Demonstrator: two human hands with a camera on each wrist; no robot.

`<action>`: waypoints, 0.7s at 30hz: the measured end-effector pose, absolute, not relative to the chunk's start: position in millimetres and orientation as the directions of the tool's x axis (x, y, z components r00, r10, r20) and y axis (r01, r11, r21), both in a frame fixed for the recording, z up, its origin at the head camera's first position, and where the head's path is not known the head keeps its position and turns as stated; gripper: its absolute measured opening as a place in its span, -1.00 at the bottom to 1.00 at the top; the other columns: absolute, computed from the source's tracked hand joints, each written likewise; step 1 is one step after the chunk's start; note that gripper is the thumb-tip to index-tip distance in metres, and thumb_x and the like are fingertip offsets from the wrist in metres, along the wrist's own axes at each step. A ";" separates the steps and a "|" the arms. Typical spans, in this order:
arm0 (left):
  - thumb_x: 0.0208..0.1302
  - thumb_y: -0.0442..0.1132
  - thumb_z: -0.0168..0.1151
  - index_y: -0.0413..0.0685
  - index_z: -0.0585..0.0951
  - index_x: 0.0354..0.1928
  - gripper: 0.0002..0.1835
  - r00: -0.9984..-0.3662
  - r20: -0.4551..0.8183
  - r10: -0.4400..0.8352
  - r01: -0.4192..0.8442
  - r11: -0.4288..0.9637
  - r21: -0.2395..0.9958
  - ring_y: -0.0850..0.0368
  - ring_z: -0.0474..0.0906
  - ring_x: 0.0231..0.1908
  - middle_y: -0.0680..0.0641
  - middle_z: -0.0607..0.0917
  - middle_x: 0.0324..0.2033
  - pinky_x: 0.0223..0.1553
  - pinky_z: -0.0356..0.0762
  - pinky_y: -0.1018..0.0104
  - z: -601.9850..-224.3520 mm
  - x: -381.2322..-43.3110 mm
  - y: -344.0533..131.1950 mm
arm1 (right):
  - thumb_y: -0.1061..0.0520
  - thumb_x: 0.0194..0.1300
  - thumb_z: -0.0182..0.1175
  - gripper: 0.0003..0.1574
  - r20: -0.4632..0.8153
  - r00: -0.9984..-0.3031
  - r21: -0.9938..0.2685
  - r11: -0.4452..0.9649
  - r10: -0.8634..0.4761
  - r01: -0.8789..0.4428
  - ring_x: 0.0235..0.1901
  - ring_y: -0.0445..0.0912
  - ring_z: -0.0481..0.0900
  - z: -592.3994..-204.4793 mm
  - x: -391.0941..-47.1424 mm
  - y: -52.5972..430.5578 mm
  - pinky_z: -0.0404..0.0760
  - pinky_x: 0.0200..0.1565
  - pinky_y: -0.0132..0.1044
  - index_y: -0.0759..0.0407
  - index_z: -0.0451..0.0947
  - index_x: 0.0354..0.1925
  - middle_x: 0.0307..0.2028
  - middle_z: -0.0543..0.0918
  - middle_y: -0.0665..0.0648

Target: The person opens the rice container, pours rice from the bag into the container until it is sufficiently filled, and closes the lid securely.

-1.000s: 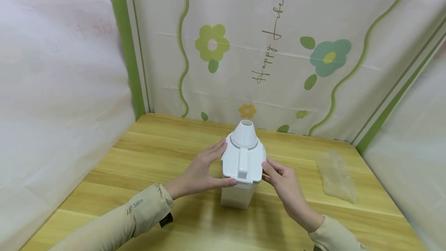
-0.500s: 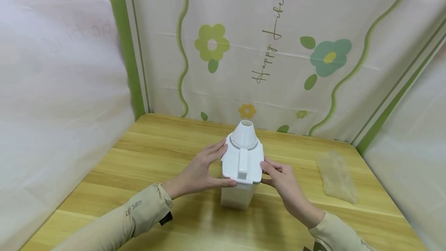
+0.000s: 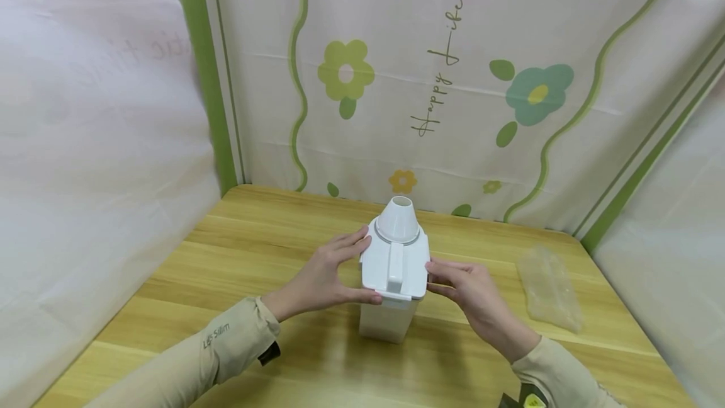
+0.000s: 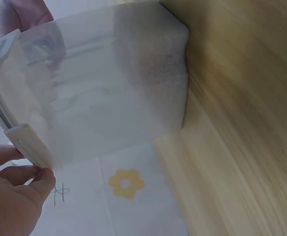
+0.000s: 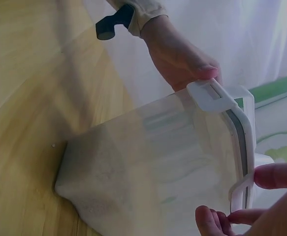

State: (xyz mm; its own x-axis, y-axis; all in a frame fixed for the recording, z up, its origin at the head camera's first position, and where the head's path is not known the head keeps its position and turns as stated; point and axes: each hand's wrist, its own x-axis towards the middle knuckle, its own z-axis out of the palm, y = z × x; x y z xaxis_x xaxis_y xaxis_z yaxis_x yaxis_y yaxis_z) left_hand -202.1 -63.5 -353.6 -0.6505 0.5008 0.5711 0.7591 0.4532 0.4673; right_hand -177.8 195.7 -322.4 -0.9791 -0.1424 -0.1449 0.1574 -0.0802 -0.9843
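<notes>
A translucent food storage container (image 3: 385,323) stands upright on the table. Its white lid (image 3: 370,263) carries a cone-shaped spout (image 3: 398,222) and clip latches along the rim. My left hand (image 3: 320,272) grips the lid, its thumb across the front latch (image 5: 209,98) and its fingers on the left side, where a latch (image 4: 27,140) shows in the left wrist view. My right hand (image 3: 472,291) pinches the right latch (image 5: 238,196) between thumb and fingers. Greyish contents show dimly through the lower part of the container.
A crumpled clear plastic bag (image 3: 548,288) lies to the right on the wood-grain table (image 3: 238,250). A floral curtain (image 3: 453,93) hangs behind the back edge, with pale fabric walls (image 3: 102,143) on both sides.
The lid's right latch stood out a little a second ago and now lies closer to the body. My right wrist has shifted slightly right, its fingers straighter. My left hand stays in place.
</notes>
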 end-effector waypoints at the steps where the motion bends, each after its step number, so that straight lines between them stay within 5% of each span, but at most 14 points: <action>1: -0.29 0.33 0.33 -0.17 0.32 0.22 0.04 -0.649 0.572 0.501 0.760 0.452 0.467 0.05 0.15 0.21 -0.10 0.21 0.26 0.12 0.21 0.09 -353.8 -202.6 -63.7 | 0.15 0.07 0.28 -0.55 -0.151 -0.979 -0.983 -0.081 -0.136 0.163 -0.12 0.09 0.52 -322.4 -178.2 195.7 0.47 -0.06 -0.10 0.48 0.53 -0.14 -0.11 0.56 0.29; 21: -0.28 0.31 0.34 -0.18 0.33 0.21 0.02 -0.630 0.573 0.523 0.776 0.433 0.458 0.08 0.18 0.20 -0.13 0.24 0.24 0.09 0.27 0.12 -351.6 -204.9 -65.6 | 0.22 0.02 0.30 -0.56 -0.230 -0.958 -0.972 0.004 -0.169 0.233 -0.36 0.02 0.60 -314.0 -191.2 201.2 0.55 -0.18 -0.14 0.53 0.52 -0.17 -0.34 0.63 0.28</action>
State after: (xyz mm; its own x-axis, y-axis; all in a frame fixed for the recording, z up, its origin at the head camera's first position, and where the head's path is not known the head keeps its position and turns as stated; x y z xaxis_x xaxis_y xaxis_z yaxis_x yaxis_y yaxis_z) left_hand -204.9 -65.6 -351.6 -0.6304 0.5233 0.5733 0.7762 0.4334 0.4580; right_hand -191.2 201.2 -314.0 -0.9583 -0.1694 -0.2302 0.2329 0.0042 -0.9725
